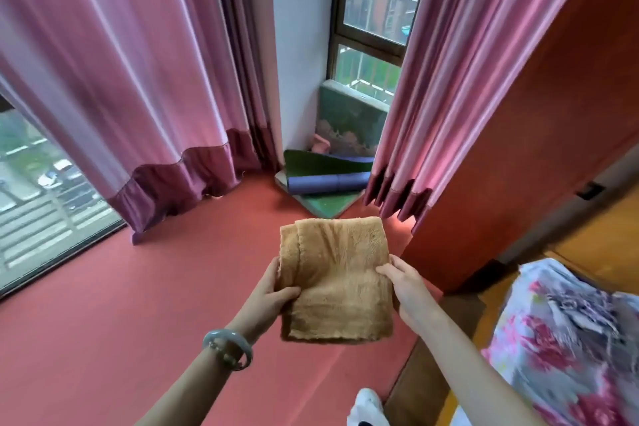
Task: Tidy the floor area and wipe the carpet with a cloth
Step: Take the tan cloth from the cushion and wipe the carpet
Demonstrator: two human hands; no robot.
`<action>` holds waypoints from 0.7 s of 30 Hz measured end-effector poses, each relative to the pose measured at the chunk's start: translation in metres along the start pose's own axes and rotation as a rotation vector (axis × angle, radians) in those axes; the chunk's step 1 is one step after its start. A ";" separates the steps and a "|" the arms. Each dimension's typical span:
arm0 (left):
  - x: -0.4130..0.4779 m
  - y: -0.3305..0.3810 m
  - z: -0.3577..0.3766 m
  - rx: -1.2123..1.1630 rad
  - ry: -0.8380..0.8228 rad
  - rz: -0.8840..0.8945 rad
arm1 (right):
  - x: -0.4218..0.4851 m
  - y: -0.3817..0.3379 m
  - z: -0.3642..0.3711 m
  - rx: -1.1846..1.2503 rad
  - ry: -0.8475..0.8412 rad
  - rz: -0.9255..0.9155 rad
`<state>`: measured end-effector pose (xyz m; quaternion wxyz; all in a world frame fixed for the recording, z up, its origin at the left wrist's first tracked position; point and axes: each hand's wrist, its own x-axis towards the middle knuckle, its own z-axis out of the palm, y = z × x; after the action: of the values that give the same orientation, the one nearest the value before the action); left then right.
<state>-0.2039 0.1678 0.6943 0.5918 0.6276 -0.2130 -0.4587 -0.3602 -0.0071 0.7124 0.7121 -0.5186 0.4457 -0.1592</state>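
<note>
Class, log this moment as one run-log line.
left hand: holds tan cloth | right hand: holds same cloth | cloth: folded, above red carpet | wiping: not yet started

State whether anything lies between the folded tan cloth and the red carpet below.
Nothing visible. The folded tan fleece cloth, gripped by left hand and right hand, hangs over bare red carpet; the rolled purple mat lies far off.

1. One tan cloth (337, 278), just below centre.
2. Two hands: left hand (273, 294) at the cloth's 9 o'clock, right hand (403, 287) at its 3 o'clock.
3. One pale bangle (228, 349), 7 o'clock.
4. Two pink curtains: left curtain (121, 79) at 10 o'clock, right curtain (449, 79) at 1 o'clock.
5. One rolled purple mat (326, 183), centre.
6. One white shoe (366, 405), 6 o'clock.
</note>
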 end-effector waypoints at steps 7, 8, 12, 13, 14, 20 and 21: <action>0.047 0.002 0.046 -0.097 0.288 -0.013 | 0.101 -0.050 -0.025 -0.177 -0.252 0.039; 0.051 0.001 0.051 -0.100 0.321 -0.018 | 0.112 -0.053 -0.025 -0.191 -0.276 0.049; 0.067 -0.003 0.059 -0.103 0.444 -0.036 | 0.147 -0.057 -0.019 -0.194 -0.354 0.110; 0.073 -0.003 0.058 -0.111 0.474 -0.040 | 0.157 -0.057 -0.015 -0.210 -0.377 0.126; 0.078 -0.003 0.055 -0.119 0.502 -0.042 | 0.169 -0.057 -0.010 -0.227 -0.401 0.141; 0.120 -0.003 0.029 -0.174 0.670 -0.061 | 0.240 -0.066 0.040 -0.308 -0.536 0.180; 0.131 -0.001 0.023 -0.179 0.687 -0.059 | 0.252 -0.071 0.049 -0.315 -0.550 0.182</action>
<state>-0.1597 0.0490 0.6539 0.6680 0.6968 0.0579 -0.2546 -0.1648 -0.1811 0.6600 0.7280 -0.6040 0.3003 0.1223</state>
